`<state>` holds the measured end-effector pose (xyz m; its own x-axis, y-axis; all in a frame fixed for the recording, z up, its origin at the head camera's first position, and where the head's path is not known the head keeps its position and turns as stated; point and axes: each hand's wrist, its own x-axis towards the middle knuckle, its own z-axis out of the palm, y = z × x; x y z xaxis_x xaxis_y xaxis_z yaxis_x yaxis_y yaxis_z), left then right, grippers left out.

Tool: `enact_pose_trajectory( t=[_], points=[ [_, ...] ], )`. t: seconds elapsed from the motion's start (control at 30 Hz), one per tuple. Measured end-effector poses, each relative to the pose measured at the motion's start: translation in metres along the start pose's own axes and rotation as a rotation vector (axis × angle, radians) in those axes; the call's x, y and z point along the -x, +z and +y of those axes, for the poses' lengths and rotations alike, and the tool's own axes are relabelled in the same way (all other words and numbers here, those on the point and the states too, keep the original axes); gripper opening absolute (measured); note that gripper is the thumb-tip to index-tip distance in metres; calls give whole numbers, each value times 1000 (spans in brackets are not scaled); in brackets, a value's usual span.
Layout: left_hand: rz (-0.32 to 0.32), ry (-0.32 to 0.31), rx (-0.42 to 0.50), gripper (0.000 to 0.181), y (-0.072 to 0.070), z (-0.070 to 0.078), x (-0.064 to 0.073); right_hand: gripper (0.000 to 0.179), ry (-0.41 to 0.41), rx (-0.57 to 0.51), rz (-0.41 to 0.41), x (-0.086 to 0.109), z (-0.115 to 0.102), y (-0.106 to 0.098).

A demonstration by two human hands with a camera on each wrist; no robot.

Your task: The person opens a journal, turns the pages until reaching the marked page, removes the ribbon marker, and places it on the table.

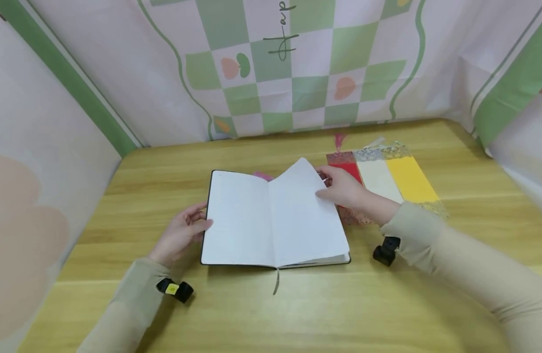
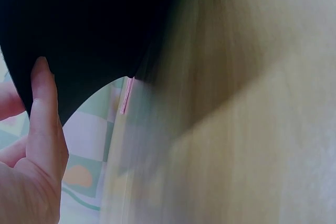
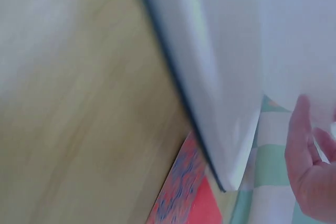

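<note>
A notebook (image 1: 240, 220) with a black cover (image 2: 94, 19) lies open at blank white pages, a ribbon (image 1: 277, 283) hanging from its lower edge. My left hand (image 1: 180, 233) grips its left edge, thumb on the page and fingers under the cover; in the left wrist view these fingers (image 2: 44, 114) touch the cover's underside. With my right hand (image 1: 343, 186) I hold the right-hand page (image 1: 304, 211) near its top corner, and that page is lifted and bent. In the right wrist view, the right hand (image 3: 312, 166) is at the raised page, its grip partly cut off.
Right of the notebook lie flat red (image 1: 348, 171), white (image 1: 379, 180) and yellow (image 1: 412, 180) strips with patterned ends, the red one tasselled and partly covered by my hand. Something pink (image 1: 263, 175) shows behind the notebook. A checked cloth (image 1: 308, 63) hangs behind the wooden table (image 1: 235, 314).
</note>
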<state>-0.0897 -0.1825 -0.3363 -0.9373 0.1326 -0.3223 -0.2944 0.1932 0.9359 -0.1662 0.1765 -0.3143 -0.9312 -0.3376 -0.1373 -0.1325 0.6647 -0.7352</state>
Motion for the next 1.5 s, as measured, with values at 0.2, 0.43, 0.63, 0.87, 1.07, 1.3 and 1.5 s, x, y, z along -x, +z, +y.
enact_pose_trajectory(
  t=[0.2,0.43,0.63,0.87,1.07,1.3,1.5],
  points=[
    [-17,13,19,59,-1,-1,-2,56,88,-491,-84,2,-7,-4],
    [-32,22,26,60,-1,0,-3,55,-1,-669,-281,3,-19,6],
    [-38,27,32,60,-1,0,-4,54,-130,-327,-425,5,-28,27],
    [-45,37,38,60,0,0,-4,56,-267,157,-434,4,-40,51],
    [-46,56,12,58,-2,0,-2,65,-233,370,-508,5,-50,64],
    [-59,53,61,56,-6,0,-1,72,-217,493,-494,8,-57,78],
    [-77,85,26,61,-8,2,1,76,-250,569,-486,10,-57,81]
  ],
)
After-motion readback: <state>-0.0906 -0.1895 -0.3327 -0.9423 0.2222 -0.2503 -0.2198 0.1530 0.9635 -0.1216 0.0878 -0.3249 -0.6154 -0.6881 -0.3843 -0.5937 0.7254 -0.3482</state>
